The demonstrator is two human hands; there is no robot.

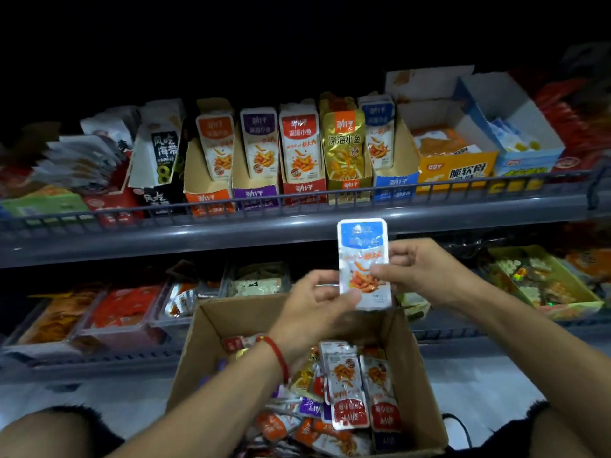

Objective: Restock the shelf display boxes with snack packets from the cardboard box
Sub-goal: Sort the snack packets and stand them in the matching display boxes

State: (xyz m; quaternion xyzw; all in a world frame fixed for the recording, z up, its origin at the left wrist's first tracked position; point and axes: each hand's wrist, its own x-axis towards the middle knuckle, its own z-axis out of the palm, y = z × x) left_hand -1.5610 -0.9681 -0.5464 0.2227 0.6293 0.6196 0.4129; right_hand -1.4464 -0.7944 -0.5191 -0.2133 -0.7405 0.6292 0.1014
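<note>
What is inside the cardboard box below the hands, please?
The cardboard box holds loose snack packets with red, orange and purple labels, piled up. The left forearm covers part of the pile, and the box bottom is hidden.

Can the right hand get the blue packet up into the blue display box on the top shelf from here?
Probably yes. The right hand and left hand hold the blue packet just below the blue display box; only the shelf rail lies between, and the box is open on top.

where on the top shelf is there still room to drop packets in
The white box and the light blue box at the right end are mostly bare inside. The five upright display boxes, orange to blue, already hold packets, with less room.
</note>
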